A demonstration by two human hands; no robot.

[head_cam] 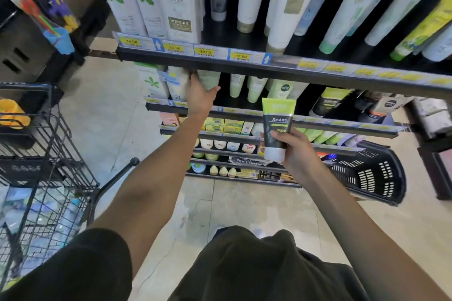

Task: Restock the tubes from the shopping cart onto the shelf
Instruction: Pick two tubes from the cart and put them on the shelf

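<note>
My right hand (294, 151) grips a green, black and grey tube (277, 127) marked MEN, held upright with its cap down in front of the shelves. My left hand (200, 96) reaches under the upper shelf rail (244, 66) and holds a pale green tube (209, 79) standing on the second shelf; its fingertips are hidden behind the rail. More pale green tubes (254, 88) stand in the same row to the right. The wire shopping cart (46, 178) is at my left, with blurred packaged goods in its basket.
White and green tubes (291, 7) fill the top shelf above yellow price labels (205, 52). Lower shelves hold boxes and small bottles. A black plastic basket (367, 173) sits on the floor at the right. Hanging toys (46, 5) are at the upper left.
</note>
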